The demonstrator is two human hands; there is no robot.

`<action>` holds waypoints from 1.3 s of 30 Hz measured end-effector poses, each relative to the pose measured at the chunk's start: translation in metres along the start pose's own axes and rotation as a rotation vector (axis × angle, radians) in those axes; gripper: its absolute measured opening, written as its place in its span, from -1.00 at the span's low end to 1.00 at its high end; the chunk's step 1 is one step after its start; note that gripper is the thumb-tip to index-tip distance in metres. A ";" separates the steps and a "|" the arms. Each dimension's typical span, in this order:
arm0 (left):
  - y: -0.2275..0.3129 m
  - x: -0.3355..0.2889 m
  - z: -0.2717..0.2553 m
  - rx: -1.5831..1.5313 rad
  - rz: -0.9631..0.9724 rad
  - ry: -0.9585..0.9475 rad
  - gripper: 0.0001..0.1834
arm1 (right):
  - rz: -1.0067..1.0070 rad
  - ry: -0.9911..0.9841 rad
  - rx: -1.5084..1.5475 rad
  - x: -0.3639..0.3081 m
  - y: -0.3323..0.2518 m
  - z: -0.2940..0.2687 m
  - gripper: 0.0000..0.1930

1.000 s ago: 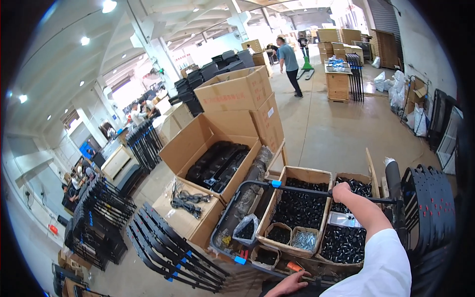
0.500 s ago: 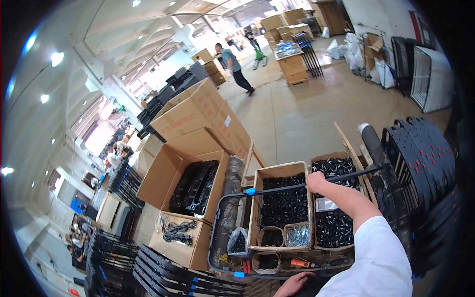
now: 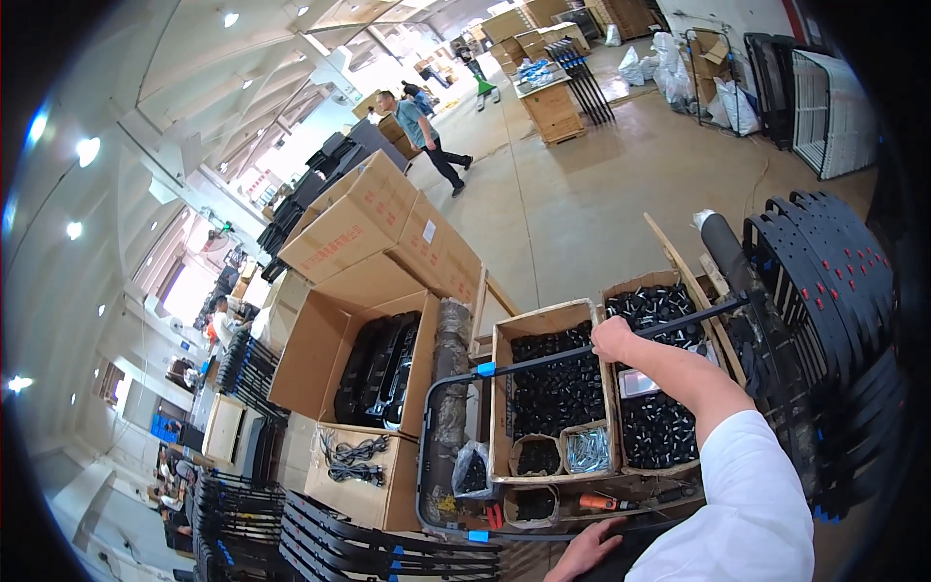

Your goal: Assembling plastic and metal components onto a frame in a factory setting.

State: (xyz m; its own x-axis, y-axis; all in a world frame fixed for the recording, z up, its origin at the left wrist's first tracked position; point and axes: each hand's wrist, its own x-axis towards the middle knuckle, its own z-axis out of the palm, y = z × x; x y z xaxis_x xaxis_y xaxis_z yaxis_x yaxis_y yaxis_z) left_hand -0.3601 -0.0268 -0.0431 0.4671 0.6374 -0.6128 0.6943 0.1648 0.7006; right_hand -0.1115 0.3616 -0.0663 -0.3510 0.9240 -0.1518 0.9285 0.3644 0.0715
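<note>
A black U-shaped tube frame (image 3: 543, 362) with blue tape pieces stretches across the wooden bins. My right hand (image 3: 612, 339) is closed around its upper bar, the arm reaching over the bins. Low in the picture, my left hand (image 3: 588, 551) lies against the lower bar with its fingers stretched out and apart; its wrist is cut off by the lower edge. Beneath the frame are a bin of black small parts (image 3: 553, 388) and a second such bin (image 3: 659, 432). A small box of silver screws (image 3: 588, 449) sits inside the first bin. An orange-and-black tool (image 3: 603, 501) lies near my left hand.
An open carton (image 3: 308, 364) of black parts stands left of the bins, with coiled black cables (image 3: 351, 458) beside it. Curved black frames (image 3: 819, 262) are stacked at right, more (image 3: 369, 548) at lower left. A person (image 3: 422, 136) walks on the floor beyond.
My view has shifted slightly, so the background sits higher and further left. The walking person has taken a step. Both hands stay at the same bars of the frame.
</note>
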 end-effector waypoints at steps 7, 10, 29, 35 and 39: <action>-0.046 0.007 0.000 -0.206 0.207 0.060 -0.28 | 0.262 0.004 0.189 -0.026 -0.008 0.010 -0.53; -0.067 0.004 -0.014 -0.423 0.321 0.275 -0.34 | 0.188 0.120 0.179 -0.056 -0.032 0.047 -0.61; -0.199 -0.094 -0.132 0.103 0.959 0.665 -0.80 | 0.180 -0.030 0.198 -0.364 -0.260 0.002 -0.58; -0.241 -0.093 -0.163 0.311 0.694 0.634 -0.73 | 0.476 0.119 0.184 -0.359 -0.271 -0.014 -0.38; -0.227 -0.078 -0.160 0.444 0.600 0.632 -0.70 | 0.213 -0.353 -0.017 -0.365 -0.291 -0.025 -0.60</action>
State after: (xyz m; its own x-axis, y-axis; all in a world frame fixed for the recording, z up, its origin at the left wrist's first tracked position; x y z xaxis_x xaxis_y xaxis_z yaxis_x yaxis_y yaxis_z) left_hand -0.6417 0.0064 -0.0963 0.5200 0.8304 0.2002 0.6406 -0.5341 0.5516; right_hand -0.2565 -0.0786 -0.0066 -0.0847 0.8835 -0.4606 0.9727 0.1736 0.1542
